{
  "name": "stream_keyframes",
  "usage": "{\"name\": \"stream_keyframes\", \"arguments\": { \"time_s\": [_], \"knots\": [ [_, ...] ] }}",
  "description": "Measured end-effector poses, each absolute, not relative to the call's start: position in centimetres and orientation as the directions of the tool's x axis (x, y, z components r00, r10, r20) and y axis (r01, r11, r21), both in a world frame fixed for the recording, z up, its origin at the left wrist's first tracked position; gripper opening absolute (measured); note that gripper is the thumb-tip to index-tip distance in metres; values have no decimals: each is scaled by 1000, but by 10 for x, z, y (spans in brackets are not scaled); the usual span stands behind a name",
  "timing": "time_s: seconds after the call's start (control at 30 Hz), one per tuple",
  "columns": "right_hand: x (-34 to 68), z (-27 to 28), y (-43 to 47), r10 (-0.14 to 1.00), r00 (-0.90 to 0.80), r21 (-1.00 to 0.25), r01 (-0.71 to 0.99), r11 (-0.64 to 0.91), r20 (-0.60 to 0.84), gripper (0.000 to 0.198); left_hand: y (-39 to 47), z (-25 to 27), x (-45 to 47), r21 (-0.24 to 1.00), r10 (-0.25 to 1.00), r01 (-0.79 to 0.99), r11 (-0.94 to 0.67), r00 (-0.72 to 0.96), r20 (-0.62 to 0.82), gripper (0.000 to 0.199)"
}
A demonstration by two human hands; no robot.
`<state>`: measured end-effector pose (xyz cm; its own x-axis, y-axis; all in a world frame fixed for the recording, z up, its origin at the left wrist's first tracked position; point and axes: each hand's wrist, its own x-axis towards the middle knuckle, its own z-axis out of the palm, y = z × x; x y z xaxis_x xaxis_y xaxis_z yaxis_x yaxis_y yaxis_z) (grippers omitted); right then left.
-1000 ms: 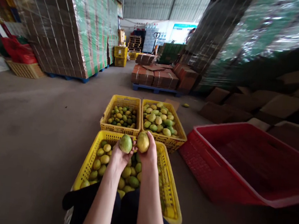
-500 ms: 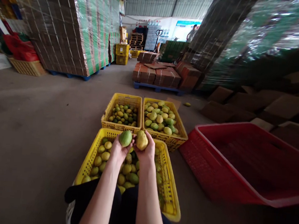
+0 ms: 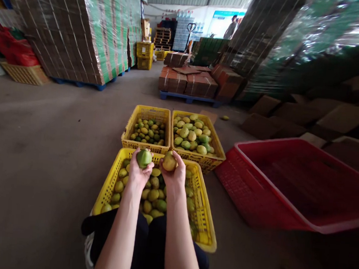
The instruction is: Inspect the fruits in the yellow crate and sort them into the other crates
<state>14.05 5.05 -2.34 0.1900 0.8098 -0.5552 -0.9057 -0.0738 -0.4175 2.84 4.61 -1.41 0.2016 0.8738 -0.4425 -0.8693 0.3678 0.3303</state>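
Change: the hands have drawn apart; half a second ago their fingertips met or nearly met, and now a gap shows between them. The green fruit also shows a different side.
Meaning: each fruit seems held on its own, probably free to be turned separately.
Left hand: palm up, half closed, fingers curled round the green fruit [image 3: 144,158]; the hand [image 3: 139,173] has a firm-looking hold.
Right hand: likewise cupped, thumb and fingers about the yellow fruit [image 3: 169,162]; the hand [image 3: 178,173] holds nothing else.
Fruit to hand: each sits in its own palm, raised over the far part of the front crate [image 3: 203,211].
Behind: left crate [image 3: 144,146] and right crate [image 3: 206,163], both with fruit.
Right side: red tub [image 3: 249,189].
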Motion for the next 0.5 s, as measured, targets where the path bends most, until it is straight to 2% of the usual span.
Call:
{"name": "stream_keyframes", "arguments": {
  "time_s": [0.1,0.17,0.33,0.5],
  "knots": [
    [142,-25,50,867,44,-423,-885,-197,-496,4,43,-14,33,395,894,-843,365,199,-401,25],
    [145,-26,49,893,-6,-433,-873,-224,-450,7,42,-13,37,415,905,-842,344,179,-386,24],
    [148,-26,47,930,18,-428,-891,-152,-368,11,42,-10,39,314,868,-885,343,172,-466,33],
    [147,-27,48,929,16,-346,-930,-121,-369,14,38,-8,36,250,915,-929,273,170,-366,48]
  ]
}}
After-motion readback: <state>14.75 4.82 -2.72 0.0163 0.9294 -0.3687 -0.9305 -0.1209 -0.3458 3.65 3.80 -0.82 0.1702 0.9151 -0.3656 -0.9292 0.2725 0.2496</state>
